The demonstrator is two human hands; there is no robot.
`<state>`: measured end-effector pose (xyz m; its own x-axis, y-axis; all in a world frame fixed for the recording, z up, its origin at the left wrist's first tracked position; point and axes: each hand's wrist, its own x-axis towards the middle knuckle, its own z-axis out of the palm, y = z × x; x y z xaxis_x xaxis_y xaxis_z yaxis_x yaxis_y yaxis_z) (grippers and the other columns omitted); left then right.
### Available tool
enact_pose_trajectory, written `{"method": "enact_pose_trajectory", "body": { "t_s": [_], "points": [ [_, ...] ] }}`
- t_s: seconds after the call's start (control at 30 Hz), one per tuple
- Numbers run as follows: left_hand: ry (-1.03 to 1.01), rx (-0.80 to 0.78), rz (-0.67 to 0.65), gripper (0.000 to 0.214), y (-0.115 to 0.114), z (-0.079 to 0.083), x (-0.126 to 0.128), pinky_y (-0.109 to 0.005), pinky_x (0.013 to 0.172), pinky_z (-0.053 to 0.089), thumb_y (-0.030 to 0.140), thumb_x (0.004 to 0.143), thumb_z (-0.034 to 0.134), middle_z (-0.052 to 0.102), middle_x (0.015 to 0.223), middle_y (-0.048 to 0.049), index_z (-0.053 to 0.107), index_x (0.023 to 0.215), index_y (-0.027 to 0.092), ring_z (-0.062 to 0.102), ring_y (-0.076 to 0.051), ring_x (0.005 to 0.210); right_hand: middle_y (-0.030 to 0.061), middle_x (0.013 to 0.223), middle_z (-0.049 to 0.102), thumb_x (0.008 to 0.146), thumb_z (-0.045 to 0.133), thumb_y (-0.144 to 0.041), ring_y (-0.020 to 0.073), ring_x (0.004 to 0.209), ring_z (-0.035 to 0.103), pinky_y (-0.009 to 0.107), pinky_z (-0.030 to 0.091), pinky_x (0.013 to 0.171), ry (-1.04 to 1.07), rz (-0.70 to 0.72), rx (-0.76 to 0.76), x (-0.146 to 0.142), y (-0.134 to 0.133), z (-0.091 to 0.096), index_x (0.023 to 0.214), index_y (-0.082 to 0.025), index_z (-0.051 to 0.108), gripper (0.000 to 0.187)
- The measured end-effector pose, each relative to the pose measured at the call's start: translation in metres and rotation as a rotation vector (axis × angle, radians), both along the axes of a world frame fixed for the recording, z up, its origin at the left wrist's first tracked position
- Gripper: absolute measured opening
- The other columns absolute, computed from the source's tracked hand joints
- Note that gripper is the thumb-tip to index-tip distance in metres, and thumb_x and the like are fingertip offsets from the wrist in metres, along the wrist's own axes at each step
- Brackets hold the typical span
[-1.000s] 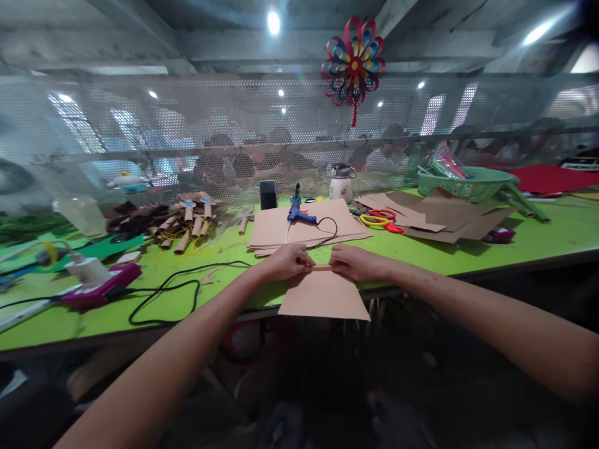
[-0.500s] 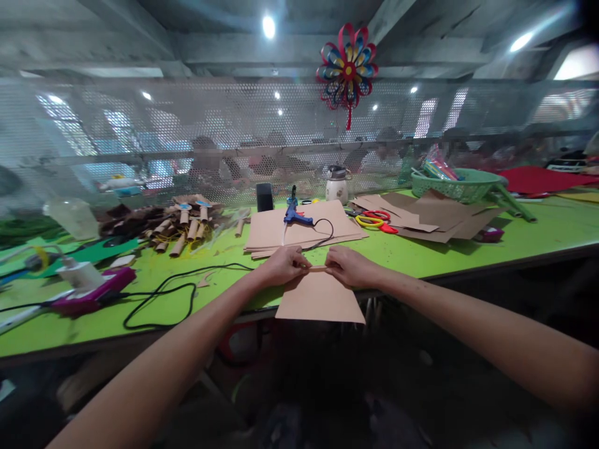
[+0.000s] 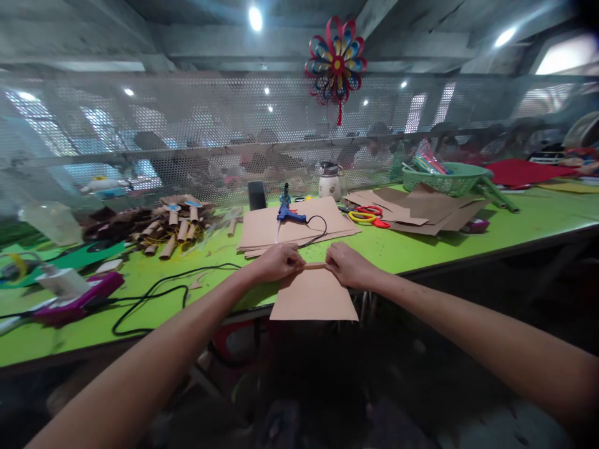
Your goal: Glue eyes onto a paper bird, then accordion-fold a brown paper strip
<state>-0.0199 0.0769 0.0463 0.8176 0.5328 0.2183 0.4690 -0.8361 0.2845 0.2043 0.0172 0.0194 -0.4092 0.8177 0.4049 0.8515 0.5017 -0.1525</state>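
Note:
A sheet of brown kraft paper (image 3: 314,299) hangs partly over the table's front edge, its far edge rolled into a narrow strip. My left hand (image 3: 281,262) pinches the left end of that roll. At the right end, my right hand (image 3: 350,265) grips it with curled fingers. Just beyond my hands lies a stack of brown paper sheets (image 3: 253,231). On the stack rests a blue glue gun (image 3: 291,215) with a black cord. Scissors with red and yellow handles (image 3: 365,216) lie to the right of the stack.
Left are several rolled paper tubes (image 3: 182,231), a purple power strip (image 3: 84,302) and a looping black cable (image 3: 154,290). Loose brown sheets (image 3: 444,212) and a green basket (image 3: 449,181) stand right. A phone (image 3: 256,196) and a white jug (image 3: 330,185) are at the back.
The whole view has shifted, so the table things appear further left. My hands keep hold of the paper, with slightly more of the rolled edge showing between them.

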Motion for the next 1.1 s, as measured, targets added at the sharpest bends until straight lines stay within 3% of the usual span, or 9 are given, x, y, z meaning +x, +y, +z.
{"method": "enact_pose_trajectory", "body": {
  "t_s": [0.2, 0.57, 0.93, 1.1],
  "points": [
    [0.084, 0.103, -0.004, 0.023, -0.003, 0.007, 0.000, -0.019, 0.058, 0.037, 0.019, 0.080, 0.054, 0.055, 0.073, -0.0022, 0.074, 0.091, 0.021, 0.052, -0.011, 0.065, 0.0086, 0.086, 0.056, 0.083, 0.051, -0.015, 0.0182, 0.078, 0.045, 0.028, 0.029, 0.063, -0.156, 0.041, -0.035, 0.002, -0.006, 0.014, 0.082, -0.014, 0.053, 0.003],
    [0.312, 0.122, -0.019, 0.038, -0.010, 0.033, 0.010, -0.021, 0.056, 0.036, 0.007, 0.067, 0.050, 0.065, 0.075, -0.0040, 0.074, 0.092, 0.022, 0.054, -0.013, 0.062, 0.0074, 0.087, 0.051, 0.078, 0.050, -0.009, 0.0167, 0.079, 0.042, 0.026, 0.031, 0.065, -0.135, 0.223, -0.056, 0.012, -0.012, 0.022, 0.084, -0.014, 0.051, 0.008],
    [0.376, 0.134, -0.008, 0.041, -0.016, 0.039, 0.009, -0.021, 0.055, 0.036, 0.006, 0.067, 0.049, 0.065, 0.079, -0.0051, 0.072, 0.096, 0.022, 0.055, -0.014, 0.063, 0.0075, 0.087, 0.050, 0.077, 0.051, -0.006, 0.0171, 0.082, 0.043, 0.027, 0.032, 0.066, -0.216, 0.259, -0.074, 0.014, -0.013, 0.026, 0.080, -0.014, 0.051, 0.009],
    [0.371, 0.123, -0.005, 0.042, -0.008, 0.035, 0.010, -0.021, 0.054, 0.036, 0.007, 0.066, 0.050, 0.066, 0.078, -0.0039, 0.073, 0.097, 0.024, 0.055, -0.013, 0.061, 0.0088, 0.084, 0.058, 0.079, 0.053, -0.011, 0.0165, 0.076, 0.050, 0.026, 0.032, 0.060, -0.256, 0.202, -0.167, 0.007, -0.008, 0.038, 0.076, -0.014, 0.057, 0.006]
  ]
}}
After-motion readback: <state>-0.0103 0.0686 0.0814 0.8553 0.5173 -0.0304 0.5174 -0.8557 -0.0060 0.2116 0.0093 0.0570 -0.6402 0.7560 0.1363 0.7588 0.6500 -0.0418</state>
